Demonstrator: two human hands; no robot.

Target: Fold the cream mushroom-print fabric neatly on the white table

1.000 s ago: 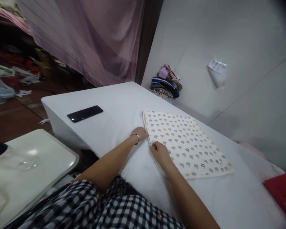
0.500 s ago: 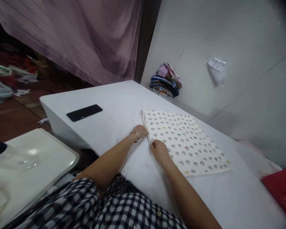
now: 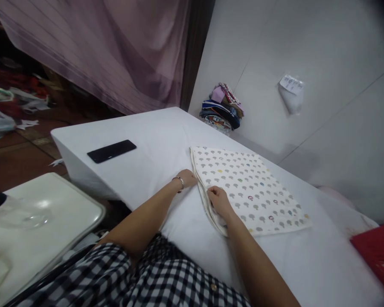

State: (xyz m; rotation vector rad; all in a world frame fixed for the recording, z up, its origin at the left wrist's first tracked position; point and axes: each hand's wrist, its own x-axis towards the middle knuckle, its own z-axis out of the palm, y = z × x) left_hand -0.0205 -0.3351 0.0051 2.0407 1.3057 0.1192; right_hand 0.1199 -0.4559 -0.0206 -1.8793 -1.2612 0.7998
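A cream cloth (image 3: 259, 187) printed with grey mushroom shapes and a few coloured ones lies folded in layers on the white-covered table (image 3: 160, 132). My left hand (image 3: 187, 178), with a bracelet at the wrist, is closed at the cloth's near left edge, its fingertips partly hidden. To its right, my right hand (image 3: 220, 201) pinches the upper layer of that same edge. The layers gape a little below my right hand.
A black phone (image 3: 112, 151) rests on the table's left part. Folded clothes (image 3: 222, 108) are stacked past the far edge by the wall, where a plastic pouch with paper (image 3: 291, 94) hangs. A white stool-like surface (image 3: 51, 213) stands left; a red item (image 3: 377, 256) sits right.
My right hand has shifted slightly right, drawing the top layer's edge with it, so the cloth's layers have parted along the near edge. My left hand stays almost in place.
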